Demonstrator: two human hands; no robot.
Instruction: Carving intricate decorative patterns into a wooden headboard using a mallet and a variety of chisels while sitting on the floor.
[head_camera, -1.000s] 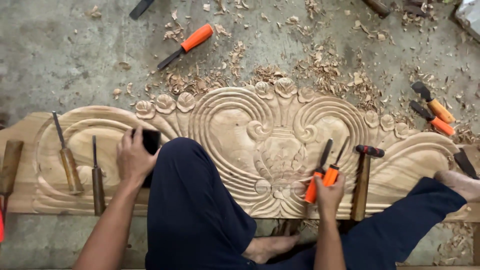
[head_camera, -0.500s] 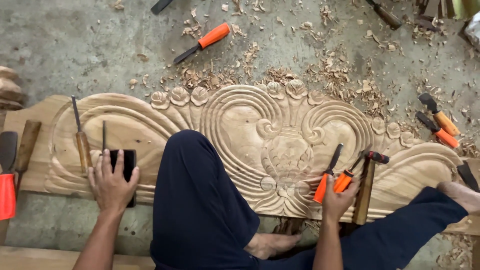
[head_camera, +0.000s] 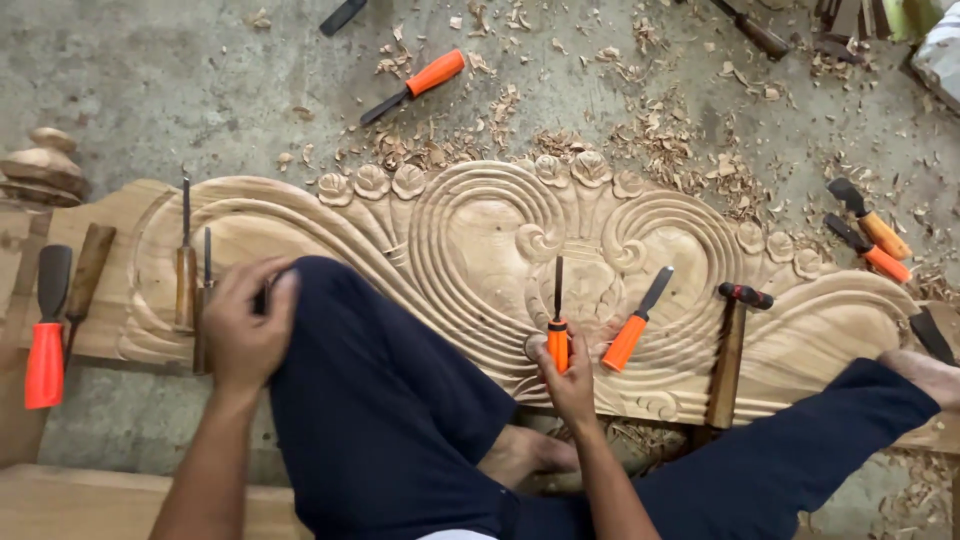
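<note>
Hidden under the left hand (head_camera: 243, 325): something dark at the fingertips, pressed against the carved wooden panel (head_camera: 470, 250) beside the knee; cannot tell what it is, nor whether the fingers are closed round it. Cut off at the 12 o'clock edge: a dark tool handle (head_camera: 343, 15). Cut off at 3 o'clock: a dark blade (head_camera: 932, 335) near a bare foot (head_camera: 925, 372).

Clamped in the right hand (head_camera: 570, 385): an orange-handled chisel (head_camera: 557, 325), held upright on the panel's centre, long axis running 6 to 12 o'clock, steel tip toward 12 (handle half buried in the fingers). Just beside it at 3 o'clock, a second orange chisel (head_camera: 636, 322) lying loose, tip toward 1 o'clock. Further toward 3, a wooden-handled hammer (head_camera: 730, 350), head at the 12 o'clock end.

Touching the left hand's 9 o'clock side: two wooden-handled gouges (head_camera: 187, 270), blades toward 12. Well apart at 9 o'clock: a red-handled chisel (head_camera: 47, 335). On the concrete floor (head_camera: 180, 90) at 12 o'clock, among shavings: another orange chisel (head_camera: 415, 83). No containers anywhere in view.
</note>
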